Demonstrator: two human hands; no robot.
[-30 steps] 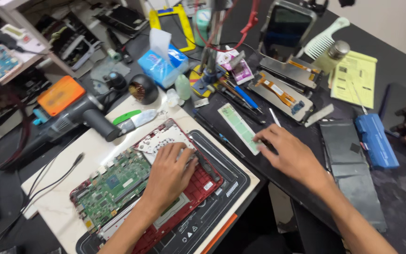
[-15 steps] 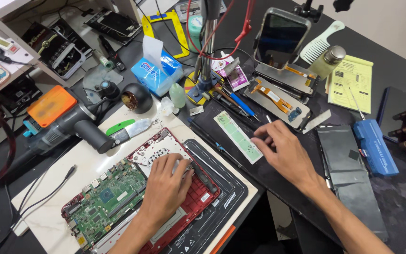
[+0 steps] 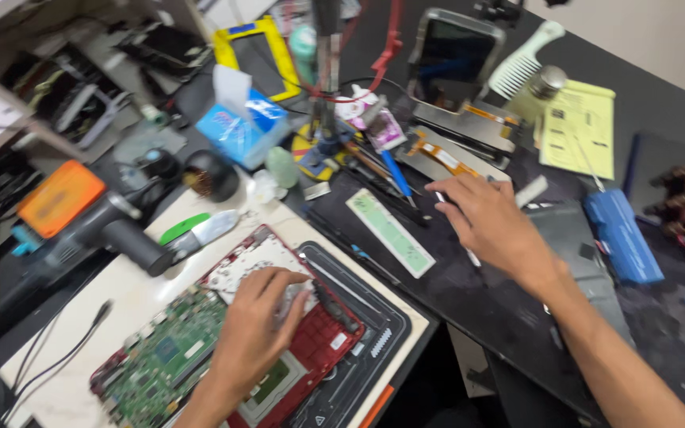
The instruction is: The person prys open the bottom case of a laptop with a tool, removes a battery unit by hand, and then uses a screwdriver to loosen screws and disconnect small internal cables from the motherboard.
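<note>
An opened red laptop chassis (image 3: 323, 349) lies in a black tray (image 3: 382, 333) on a white board, its green motherboard (image 3: 168, 357) exposed at the left. My left hand (image 3: 259, 325) rests on the chassis, fingertips curled down onto a silvery part beside the motherboard. My right hand (image 3: 489, 222) lies flat on the black mat (image 3: 469, 301), fingers apart. They point toward a blue-handled screwdriver (image 3: 394, 170) and other tools. A thin white stick (image 3: 472, 257) passes under this hand. A pale green strip (image 3: 390, 231) lies between the two hands.
A grey and orange heat gun (image 3: 97, 222) lies left of the laptop. Behind are a blue tissue box (image 3: 243, 127), a stand with red cables (image 3: 328, 79), a phone in a holder (image 3: 453, 59), a comb (image 3: 521, 63), yellow paper (image 3: 580, 127) and a blue case (image 3: 620, 234).
My right hand has moved away from me, up the mat toward the tools. My left hand stays on the laptop. The view has swung slightly right.
</note>
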